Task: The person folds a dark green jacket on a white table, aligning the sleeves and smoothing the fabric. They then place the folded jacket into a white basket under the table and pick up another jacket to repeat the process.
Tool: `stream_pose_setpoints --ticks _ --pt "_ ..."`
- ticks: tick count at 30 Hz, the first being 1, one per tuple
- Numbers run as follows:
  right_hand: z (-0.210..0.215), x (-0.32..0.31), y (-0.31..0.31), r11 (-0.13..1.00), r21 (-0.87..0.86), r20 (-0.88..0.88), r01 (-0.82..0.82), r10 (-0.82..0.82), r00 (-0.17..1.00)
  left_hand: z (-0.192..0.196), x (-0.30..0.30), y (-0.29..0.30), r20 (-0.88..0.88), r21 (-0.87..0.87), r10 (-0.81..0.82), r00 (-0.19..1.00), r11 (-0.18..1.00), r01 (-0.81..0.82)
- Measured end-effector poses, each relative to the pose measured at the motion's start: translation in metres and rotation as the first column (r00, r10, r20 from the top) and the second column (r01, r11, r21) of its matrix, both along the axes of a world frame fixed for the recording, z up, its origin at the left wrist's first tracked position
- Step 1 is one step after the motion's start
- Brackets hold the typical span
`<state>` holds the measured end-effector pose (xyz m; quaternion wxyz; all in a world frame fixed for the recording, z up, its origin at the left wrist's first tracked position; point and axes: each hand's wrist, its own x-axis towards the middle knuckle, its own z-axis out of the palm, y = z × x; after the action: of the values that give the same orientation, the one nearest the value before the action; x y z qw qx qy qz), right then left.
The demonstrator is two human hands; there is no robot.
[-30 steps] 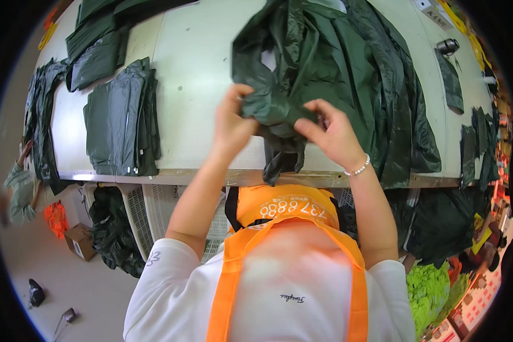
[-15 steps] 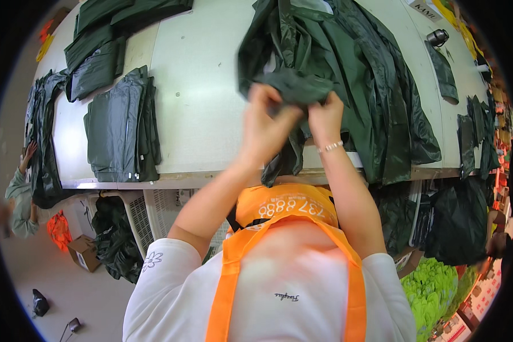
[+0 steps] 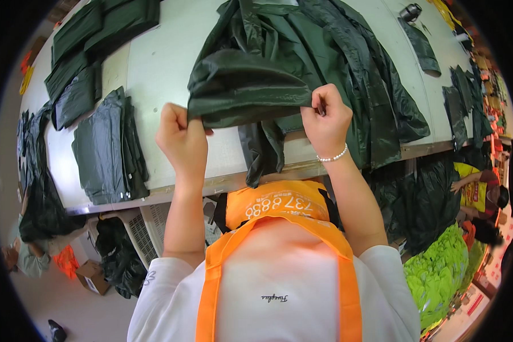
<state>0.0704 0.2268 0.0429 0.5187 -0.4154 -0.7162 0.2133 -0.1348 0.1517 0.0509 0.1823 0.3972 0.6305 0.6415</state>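
A dark green raincoat [image 3: 347,85] with a slight sheen lies spread over the white table [image 3: 171,68], and part of it hangs past the front edge. Between my hands its hood-like part [image 3: 245,88] is stretched wide, with the lower edge pulled nearly straight. My left hand [image 3: 182,139] is closed on the left end of that edge. At the other end my right hand [image 3: 328,122], with a beaded bracelet at the wrist, pinches the cloth; a small dark bit shows at its fingers.
Folded dark green garments [image 3: 105,148] are stacked to the left, with more piles [image 3: 122,25] behind. A black bottle [image 3: 410,12] stands far right. Under the table edge are a white crate [image 3: 137,231] and bright green garments [image 3: 439,279]. Other people work at left [image 3: 31,259] and right [image 3: 476,191].
My hands have moved apart, the left one going left and down. The bunched cloth between them is now spread out into a wide hood shape.
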Motion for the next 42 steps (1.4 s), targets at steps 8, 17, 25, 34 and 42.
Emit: stream_pose_setpoints --ticks 8,17,25,34,42 --pt "0.013 0.016 -0.028 0.996 0.091 0.131 0.0 -0.012 0.991 0.002 0.0 -0.01 -0.47 0.066 0.14 0.872 0.99 -0.124" --pt "0.003 0.025 -0.033 0.976 0.206 0.17 -0.063 0.028 0.985 0.006 0.008 -0.015 -0.618 0.165 0.124 0.776 0.986 -0.025" --pt "0.004 0.03 -0.044 0.972 0.106 0.316 -0.208 0.165 0.934 0.01 0.029 -0.018 -0.735 0.196 -0.071 0.674 0.93 0.311" --pt "0.05 0.023 -0.054 0.718 -0.556 -0.122 -0.418 0.427 0.896 0.017 0.028 -0.016 -0.771 0.208 -0.108 0.627 0.888 0.409" --pt "0.044 0.012 -0.065 0.679 -0.559 -0.229 -0.477 0.426 0.875 0.014 0.033 -0.016 -0.733 0.287 -0.024 0.68 0.895 0.342"
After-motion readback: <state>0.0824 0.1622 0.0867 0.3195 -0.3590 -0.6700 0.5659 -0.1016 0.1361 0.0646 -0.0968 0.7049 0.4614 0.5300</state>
